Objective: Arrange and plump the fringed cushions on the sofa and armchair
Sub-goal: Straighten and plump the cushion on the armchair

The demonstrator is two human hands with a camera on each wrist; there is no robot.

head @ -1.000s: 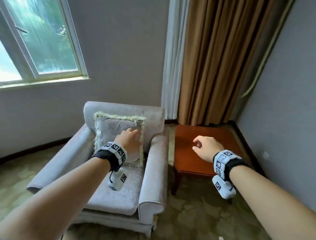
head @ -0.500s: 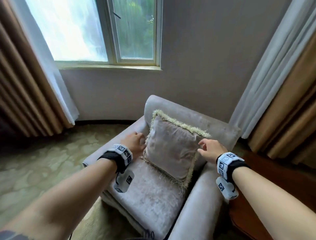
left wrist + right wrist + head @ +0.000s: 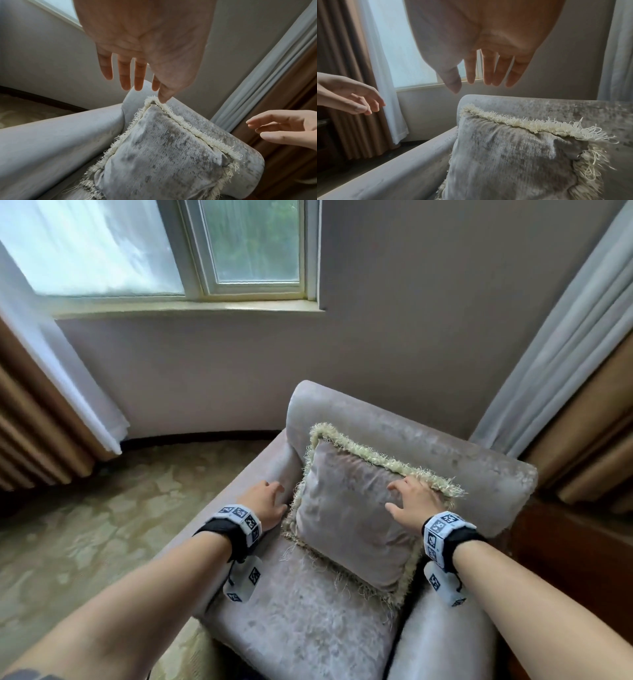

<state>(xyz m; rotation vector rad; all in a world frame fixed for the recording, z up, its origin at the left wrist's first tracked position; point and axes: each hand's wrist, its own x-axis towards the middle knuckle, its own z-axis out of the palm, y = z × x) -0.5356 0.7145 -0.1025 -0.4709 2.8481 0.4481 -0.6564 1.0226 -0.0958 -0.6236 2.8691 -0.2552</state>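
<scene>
1. The fringed cushion [image 3: 346,515] stands on the seat of the armchair [image 3: 428,446], leaning against the backrest and tilted so that one corner points down toward the seat. Its face shows soft creases and its pale fringe is ruffled along the top edge.
2. The left hand [image 3: 265,503] hovers by the cushion's left edge, fingers straight and spread, holding nothing; the left wrist view shows its thumb close above the cushion's top corner, though contact cannot be told.
3. The right hand [image 3: 412,499] is over the cushion's upper right edge, fingers loosely extended and empty; the right wrist view shows clear air between the fingertips and the fringe.
4. Judged from this, the armchair cushion is already in its place but not yet squared up or plumped: both hands are poised on either side of it, apart, with no grip taken.
5. Left to do here: take hold of the sides, straighten it and puff it. No sofa is in view, so nothing can be said of its cushions.
</scene>
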